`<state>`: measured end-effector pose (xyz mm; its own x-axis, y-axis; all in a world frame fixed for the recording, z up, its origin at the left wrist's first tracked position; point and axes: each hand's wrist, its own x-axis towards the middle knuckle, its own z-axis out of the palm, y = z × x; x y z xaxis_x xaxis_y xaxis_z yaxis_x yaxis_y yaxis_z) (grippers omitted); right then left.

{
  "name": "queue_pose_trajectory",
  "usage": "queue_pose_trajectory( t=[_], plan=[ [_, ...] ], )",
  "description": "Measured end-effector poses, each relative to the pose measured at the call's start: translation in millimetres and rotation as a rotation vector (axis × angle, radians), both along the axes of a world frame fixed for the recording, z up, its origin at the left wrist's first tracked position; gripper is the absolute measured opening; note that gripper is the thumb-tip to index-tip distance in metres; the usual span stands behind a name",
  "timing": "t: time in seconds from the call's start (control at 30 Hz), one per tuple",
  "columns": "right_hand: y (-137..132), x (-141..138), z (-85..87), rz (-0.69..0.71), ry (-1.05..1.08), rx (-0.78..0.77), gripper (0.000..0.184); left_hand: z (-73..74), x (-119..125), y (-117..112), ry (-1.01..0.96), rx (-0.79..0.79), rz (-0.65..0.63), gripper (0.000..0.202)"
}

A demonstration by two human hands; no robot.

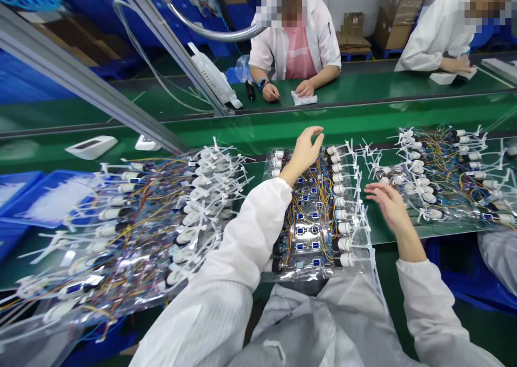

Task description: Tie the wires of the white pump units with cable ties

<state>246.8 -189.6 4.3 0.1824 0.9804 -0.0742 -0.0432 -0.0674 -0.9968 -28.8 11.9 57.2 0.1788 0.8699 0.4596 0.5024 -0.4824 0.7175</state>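
Note:
My left hand hovers over the far end of the middle clear plastic tray, its fingers curved and thumb apart, with nothing visible in it. In that tray lie rows of small electronic modules with blue-faced parts, yellow and orange wires and white cylindrical parts. White cable ties stick out along its right side. To the right of these ties is my right hand, fingers stretched out and holding nothing, near the left edge of the right-hand group of wired parts.
A larger group of wired parts with cable ties covers the left. Blue bins holding white pieces and a white plastic housing are further left. Across the green bench, a co-worker handles a small bag; another person sits right.

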Motion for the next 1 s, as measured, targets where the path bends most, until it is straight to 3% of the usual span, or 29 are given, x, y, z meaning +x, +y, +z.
queue_pose_trajectory(
  t=[0.1,0.17,0.27,0.33,0.4,0.43,0.5,0.6,0.7,0.77,0.83,1.0],
  plan=[
    [-25,-24,-8.3,0.066,0.134,-0.076,0.029,43.5,-12,-17,-0.030,0.080,-0.027,0.032],
    [-36,-39,-13.0,0.087,0.189,-0.113,0.035,78.9,-22,-48,-0.014,0.145,-0.018,0.039],
    [-47,-55,-22.3,0.076,0.232,-0.138,0.036,122.5,-40,-125,0.043,0.239,0.006,0.046],
    [-51,-61,-27.3,0.057,0.264,-0.138,0.043,130.7,-51,-185,0.051,0.267,-0.028,0.043],
    [-53,-65,-29.1,0.042,0.309,-0.144,0.056,115.5,-61,-242,0.038,0.363,-0.199,0.036],
    [-54,-66,-28.7,0.033,0.326,-0.146,0.060,99.8,-66,-266,0.067,0.412,-0.301,0.039],
    [-54,-69,-26.3,0.028,0.349,-0.159,0.061,57.9,-80,-304,0.284,0.359,-0.357,0.053],
    [-50,-75,-22.1,0.022,0.381,-0.193,0.054,-10.0,-108,-340,0.584,0.171,-0.186,0.066],
    [-43,-81,-21.1,-0.002,0.414,-0.203,0.054,-59.1,-136,-357,0.698,0.061,0.093,0.078],
    [-39,-86,-22.8,-0.018,0.406,-0.178,0.053,-77.1,-146,-361,0.669,0.029,0.209,0.087],
    [-34,-88,-25.8,-0.014,0.371,-0.142,0.049,-85.7,-147,-362,0.628,0.029,0.255,0.088],
    [-15,-71,-28.4,0.052,0.232,-0.098,0.051,-86.8,-119,-362,0.572,0.077,0.313,0.071]
  ],
)
